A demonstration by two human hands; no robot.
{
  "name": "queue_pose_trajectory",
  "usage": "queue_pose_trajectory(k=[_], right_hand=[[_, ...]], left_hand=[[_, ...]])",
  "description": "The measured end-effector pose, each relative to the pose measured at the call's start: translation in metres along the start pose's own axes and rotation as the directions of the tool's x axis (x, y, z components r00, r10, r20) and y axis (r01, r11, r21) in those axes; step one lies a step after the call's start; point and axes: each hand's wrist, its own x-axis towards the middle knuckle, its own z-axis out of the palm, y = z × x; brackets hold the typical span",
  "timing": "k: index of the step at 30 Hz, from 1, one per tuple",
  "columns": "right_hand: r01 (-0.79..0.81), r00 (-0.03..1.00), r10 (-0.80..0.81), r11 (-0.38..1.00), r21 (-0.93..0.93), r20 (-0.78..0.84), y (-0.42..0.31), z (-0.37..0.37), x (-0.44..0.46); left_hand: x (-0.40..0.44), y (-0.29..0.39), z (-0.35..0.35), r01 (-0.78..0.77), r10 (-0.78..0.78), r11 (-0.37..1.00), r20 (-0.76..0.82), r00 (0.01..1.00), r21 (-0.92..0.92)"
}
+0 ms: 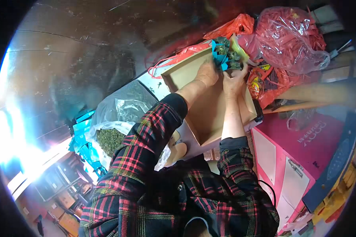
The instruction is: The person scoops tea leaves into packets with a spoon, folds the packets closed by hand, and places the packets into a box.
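At far end of the cardboard box [210, 118], right hand [235, 82] grasps blue packets [223, 59]; left hand [207, 74] beside them, finger closure indiscernible.

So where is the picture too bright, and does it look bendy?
In the head view, white-blue glare washes out the left edge; the red bag and clear bag catch glints; the left hand and right hand look fairly clear; yes, the outer parts look bent, with black corners.
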Motion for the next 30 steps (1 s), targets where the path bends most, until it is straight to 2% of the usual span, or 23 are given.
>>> queue_pose_trajectory(k=[3,5,7,10,13,14,17,20,23,25,27,30], right_hand=[[-0.029,0.994,0.033,0.999,-0.044,0.102,-0.002,-0.003,0.007],[-0.043,0.977,0.065,0.993,-0.11,0.205,0.001,-0.004,0.012],[-0.009,0.981,0.026,0.996,-0.092,0.19,-0.004,-0.005,0.011],[0.056,0.987,-0.046,0.997,-0.061,0.156,-0.005,-0.007,0.011],[0.067,0.954,-0.084,0.995,0.067,0.289,0.003,-0.003,0.018],[0.067,0.953,-0.084,0.996,0.067,0.292,0.006,-0.001,0.019],[0.036,0.962,-0.097,0.972,0.233,0.254,0.022,0.007,0.023],[0.017,0.971,-0.05,0.99,0.141,0.235,0.025,0.009,0.019],[0.014,0.98,-0.024,0.999,0.052,0.198,0.001,0.0,0.012],[0.024,0.99,-0.019,0.999,-0.035,0.139,-0.022,-0.011,0.009],[0.045,0.988,-0.038,0.998,-0.047,0.148,-0.011,-0.007,0.012],[0.086,0.984,-0.075,0.994,-0.067,0.163,0.004,-0.003,0.021]], left_hand=[[0.001,-0.002,0.006,-0.141,0.142,0.99,-0.132,0.981,0.021],[0.003,-0.002,0.008,-0.157,0.153,0.987,-0.121,0.981,-0.029],[0.006,-0.001,0.008,-0.192,0.18,0.973,-0.102,0.978,-0.124],[0.009,-0.007,0.013,-0.225,0.206,0.963,-0.132,0.97,-0.147],[0.012,-0.007,0.02,-0.233,0.211,0.961,-0.151,0.966,-0.146],[0.012,-0.005,0.022,-0.225,0.203,0.965,-0.157,0.967,-0.137],[0.011,-0.005,0.03,-0.232,0.206,0.964,-0.191,0.96,-0.127],[0.005,-0.011,0.036,-0.257,0.223,0.96,-0.247,0.943,-0.115],[0.001,-0.017,0.041,-0.074,0.063,0.992,-0.108,0.992,-0.099],[-0.001,-0.01,0.039,-0.037,0.03,0.993,-0.068,0.997,-0.11],[0.0,-0.01,0.041,0.044,-0.044,0.991,0.005,0.999,-0.123],[0.004,-0.017,0.05,0.026,-0.033,0.976,-0.025,0.999,-0.217]])
